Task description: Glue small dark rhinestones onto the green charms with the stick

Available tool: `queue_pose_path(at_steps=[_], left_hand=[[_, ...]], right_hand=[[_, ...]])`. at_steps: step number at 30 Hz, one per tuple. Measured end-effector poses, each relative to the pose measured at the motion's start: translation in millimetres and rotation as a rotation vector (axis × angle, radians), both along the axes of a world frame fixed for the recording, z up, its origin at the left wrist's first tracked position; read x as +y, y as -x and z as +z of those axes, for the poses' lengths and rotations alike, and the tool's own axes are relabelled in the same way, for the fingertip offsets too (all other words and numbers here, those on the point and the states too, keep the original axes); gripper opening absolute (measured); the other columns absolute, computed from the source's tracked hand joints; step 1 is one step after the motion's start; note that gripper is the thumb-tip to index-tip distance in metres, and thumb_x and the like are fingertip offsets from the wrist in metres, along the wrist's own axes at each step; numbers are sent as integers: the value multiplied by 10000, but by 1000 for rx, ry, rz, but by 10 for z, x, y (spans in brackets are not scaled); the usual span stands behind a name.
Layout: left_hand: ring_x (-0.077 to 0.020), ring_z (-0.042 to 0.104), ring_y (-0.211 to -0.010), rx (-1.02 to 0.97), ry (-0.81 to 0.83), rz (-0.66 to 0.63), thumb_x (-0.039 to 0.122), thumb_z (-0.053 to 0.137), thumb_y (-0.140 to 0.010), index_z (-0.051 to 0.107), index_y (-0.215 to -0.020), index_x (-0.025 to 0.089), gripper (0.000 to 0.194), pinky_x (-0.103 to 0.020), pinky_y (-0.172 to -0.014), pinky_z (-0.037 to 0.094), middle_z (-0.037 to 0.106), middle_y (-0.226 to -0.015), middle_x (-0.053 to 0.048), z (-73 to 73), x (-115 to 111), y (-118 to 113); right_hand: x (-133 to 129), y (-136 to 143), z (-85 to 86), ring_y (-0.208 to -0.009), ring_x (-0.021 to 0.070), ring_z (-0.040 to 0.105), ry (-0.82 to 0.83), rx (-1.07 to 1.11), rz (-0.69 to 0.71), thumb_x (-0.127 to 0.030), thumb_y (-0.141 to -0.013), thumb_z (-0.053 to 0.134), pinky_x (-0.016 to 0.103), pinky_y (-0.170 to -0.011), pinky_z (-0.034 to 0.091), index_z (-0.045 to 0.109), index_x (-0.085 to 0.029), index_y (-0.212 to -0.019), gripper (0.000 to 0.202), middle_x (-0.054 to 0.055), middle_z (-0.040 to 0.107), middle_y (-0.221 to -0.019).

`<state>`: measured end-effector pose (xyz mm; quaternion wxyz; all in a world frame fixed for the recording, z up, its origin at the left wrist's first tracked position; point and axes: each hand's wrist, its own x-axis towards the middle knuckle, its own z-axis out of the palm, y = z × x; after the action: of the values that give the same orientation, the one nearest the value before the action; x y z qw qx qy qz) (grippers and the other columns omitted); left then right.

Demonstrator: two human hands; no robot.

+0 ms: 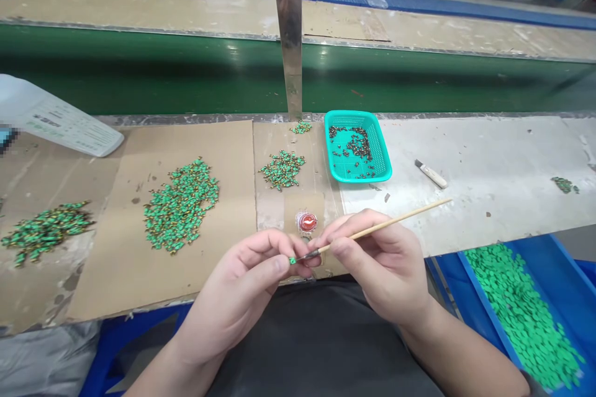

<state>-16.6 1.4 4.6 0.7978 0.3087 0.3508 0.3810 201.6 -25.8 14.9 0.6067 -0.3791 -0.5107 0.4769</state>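
Brush (395, 219) gripped in the right hand (388, 273) points at a green piece (292, 260) pinched in the left hand (246, 285), six o'clock. The green-and-gold pile (181, 205) near nine o'clock seems done; plain green pieces (521, 316) at four o'clock seem left.

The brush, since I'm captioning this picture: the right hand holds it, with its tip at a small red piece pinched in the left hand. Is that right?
Not quite: the small piece is green, not red, as the head view shows. The right hand does hold the brush, with its tip at that piece, pinched in the left hand.
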Motion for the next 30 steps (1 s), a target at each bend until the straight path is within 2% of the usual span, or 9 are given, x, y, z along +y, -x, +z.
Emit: queue_pose_path(at_steps=[7, 20, 26, 30], left_hand=[[-170, 794, -844, -18, 3, 1, 400, 1105, -910, 947, -840, 212, 256, -203, -821, 705, 849, -903, -64, 21, -5, -4], [-184, 788, -810, 8, 11, 14, 415, 1134, -865, 935, -798, 210, 293, -235, -797, 720, 835, -876, -75, 44, 4, -4], [-195, 811, -820, 23, -8, 20, 433, 1122, -879, 936, -811, 206, 301, -236, -798, 719, 834, -894, -74, 27, -9, 9], [-194, 846, -846, 4, -4, 15, 443, 1111, -898, 943, -836, 205, 297, -224, -831, 723, 857, -933, -71, 18, -3, 24]], right_hand=[[-16, 18, 0, -918, 195, 940, 4, 20, -11, -136, -1118, 866, 358, -950, 787, 925, -292, -1114, 166, 17, 956, -1046], [-12, 20, -22, -932, 236, 943, 20, -4, -22, -199, -1134, 869, 451, -1004, 795, 917, -300, -1111, 115, 33, 960, -1047], [-3, 38, -30, -902, 200, 933, 27, 35, -9, -176, -1130, 871, 391, -991, 783, 927, -298, -1109, 136, 16, 952, -1040], [0, 44, -24, -911, 208, 934, 18, 42, -13, -187, -1134, 877, 394, -950, 778, 926, -300, -1113, 125, 17, 948, -1028]])
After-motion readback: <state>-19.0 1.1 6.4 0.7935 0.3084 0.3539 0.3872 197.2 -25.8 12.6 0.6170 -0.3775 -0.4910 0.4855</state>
